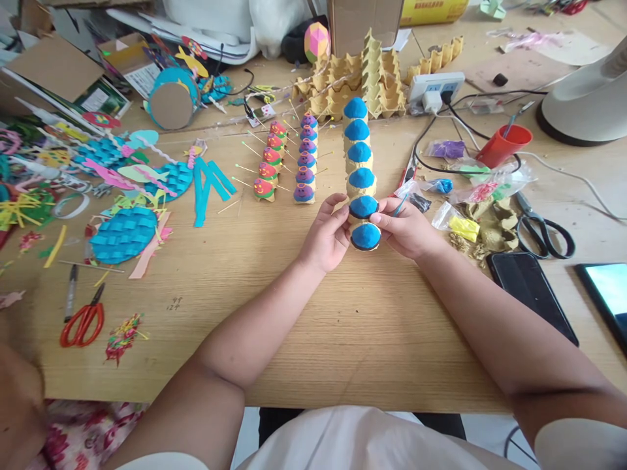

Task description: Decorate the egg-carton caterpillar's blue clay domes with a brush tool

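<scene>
We've got the blue-domed egg-carton strip (pixel 361 177) held over mid-surface (pixel 313 339): left grip (pixel 327 235) and right grip (pixel 407 228) both clamped on it, opposite sides, near its close end. We see dark edging (pixel 363 247) on the two nearest domes (pixel 366 235). Red-green strip (pixel 268 163) and purple strip (pixel 306 160) sit to its left, egg trays (pixel 336 72) beyond; black-handled scissors (pixel 539 228) and phone (pixel 531 294) lie right.

Worktop (pixel 294 352): inscribed by hand with small dark figures (pixel 174 303); upper row readable as "99", lower row probably "124", last character uncertain.
Yellow package (pixel 434 13): printed with red characters; not legible.
White label (pixel 96 100) on green-sided box (pixel 116 106): too small to read.
</scene>
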The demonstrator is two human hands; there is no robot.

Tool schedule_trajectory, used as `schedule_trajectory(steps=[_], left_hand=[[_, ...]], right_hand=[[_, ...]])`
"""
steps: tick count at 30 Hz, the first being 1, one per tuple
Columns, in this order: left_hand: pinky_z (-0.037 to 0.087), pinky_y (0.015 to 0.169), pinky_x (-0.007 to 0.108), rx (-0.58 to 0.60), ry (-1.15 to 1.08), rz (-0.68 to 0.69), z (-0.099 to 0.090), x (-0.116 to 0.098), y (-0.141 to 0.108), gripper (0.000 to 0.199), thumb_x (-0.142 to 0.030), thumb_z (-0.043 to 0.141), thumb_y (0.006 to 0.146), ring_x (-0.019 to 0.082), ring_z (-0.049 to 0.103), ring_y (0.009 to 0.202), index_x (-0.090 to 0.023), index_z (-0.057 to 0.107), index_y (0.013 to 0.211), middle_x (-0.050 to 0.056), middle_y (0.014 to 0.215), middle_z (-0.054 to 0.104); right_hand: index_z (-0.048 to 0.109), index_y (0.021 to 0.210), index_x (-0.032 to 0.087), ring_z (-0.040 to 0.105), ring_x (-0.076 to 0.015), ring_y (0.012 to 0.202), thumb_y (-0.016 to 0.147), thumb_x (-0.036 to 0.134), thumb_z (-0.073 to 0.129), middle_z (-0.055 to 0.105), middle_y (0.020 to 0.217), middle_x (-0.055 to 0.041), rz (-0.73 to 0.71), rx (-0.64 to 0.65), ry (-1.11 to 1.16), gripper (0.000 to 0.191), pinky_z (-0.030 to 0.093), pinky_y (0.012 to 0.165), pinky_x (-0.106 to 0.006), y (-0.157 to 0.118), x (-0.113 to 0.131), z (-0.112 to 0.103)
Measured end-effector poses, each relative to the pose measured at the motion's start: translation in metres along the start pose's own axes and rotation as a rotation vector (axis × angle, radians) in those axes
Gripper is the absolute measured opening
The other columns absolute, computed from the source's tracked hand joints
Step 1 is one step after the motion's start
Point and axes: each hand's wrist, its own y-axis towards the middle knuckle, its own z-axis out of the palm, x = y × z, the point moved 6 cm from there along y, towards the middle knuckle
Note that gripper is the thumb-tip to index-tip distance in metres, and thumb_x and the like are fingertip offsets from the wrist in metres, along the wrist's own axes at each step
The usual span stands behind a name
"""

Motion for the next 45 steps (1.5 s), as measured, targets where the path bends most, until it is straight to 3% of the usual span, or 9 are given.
schedule_trajectory(steps=[8,16,22,32,40,45], left_hand=[[0.056,0.069,0.018,-0.032,0.030,-0.014,0.003,-0.002,-0.002,0.020,-0.017,0.070,0.101,0.007,0.074,0.072,-0.027,0.068,0.119,-0.006,0.087,0.079],[0.055,0.072,0.019,-0.028,0.023,0.010,-0.003,-0.001,0.001,0.018,-0.016,0.075,0.096,0.008,0.074,0.073,-0.026,0.068,0.109,-0.007,0.086,0.079],[0.055,0.078,0.025,-0.019,0.055,0.017,-0.005,0.000,0.002,0.021,-0.031,0.079,0.097,0.013,0.078,0.087,-0.028,0.069,0.116,-0.004,0.092,0.078],[0.054,0.074,0.023,-0.021,0.050,0.028,-0.004,-0.001,0.002,0.020,-0.025,0.078,0.097,0.010,0.075,0.078,-0.027,0.069,0.114,-0.005,0.090,0.078],[0.055,0.074,0.022,0.008,0.068,0.002,-0.004,0.002,0.002,0.038,-0.024,0.088,0.089,0.009,0.075,0.080,-0.031,0.067,0.120,-0.007,0.093,0.079],[0.057,0.077,0.021,-0.006,0.070,-0.020,-0.002,0.001,0.001,0.045,-0.027,0.086,0.093,0.009,0.078,0.086,-0.034,0.065,0.131,-0.007,0.100,0.081]], right_hand=[[0.070,0.075,0.020,0.058,-0.0082,0.059,0.053,0.049,0.111,0.070,0.068,0.0056,-0.023,0.008,-0.029,0.054,0.049,0.059,-0.024,-0.001,0.003,0.004],[0.071,0.072,0.020,0.057,-0.0075,0.058,0.055,0.048,0.111,0.069,0.065,0.0052,-0.021,0.040,-0.035,0.052,0.046,0.057,-0.023,-0.001,0.002,0.006],[0.070,0.073,0.020,0.057,-0.0085,0.059,0.055,0.047,0.111,0.068,0.065,0.0053,-0.024,0.024,-0.036,0.052,0.048,0.057,-0.024,-0.002,0.001,0.005],[0.070,0.074,0.020,0.061,-0.0084,0.062,0.056,0.045,0.111,0.070,0.068,0.0054,-0.005,0.033,-0.009,0.051,0.052,0.061,-0.024,-0.001,-0.001,0.006],[0.074,0.078,0.020,0.065,-0.0090,0.064,0.052,0.045,0.112,0.075,0.075,0.0038,0.009,-0.020,0.057,0.053,0.056,0.063,-0.024,0.000,-0.001,0.003],[0.074,0.079,0.020,0.064,-0.0088,0.063,0.054,0.045,0.112,0.073,0.072,0.0046,0.019,-0.019,0.079,0.052,0.056,0.062,-0.024,-0.001,-0.001,0.004]])
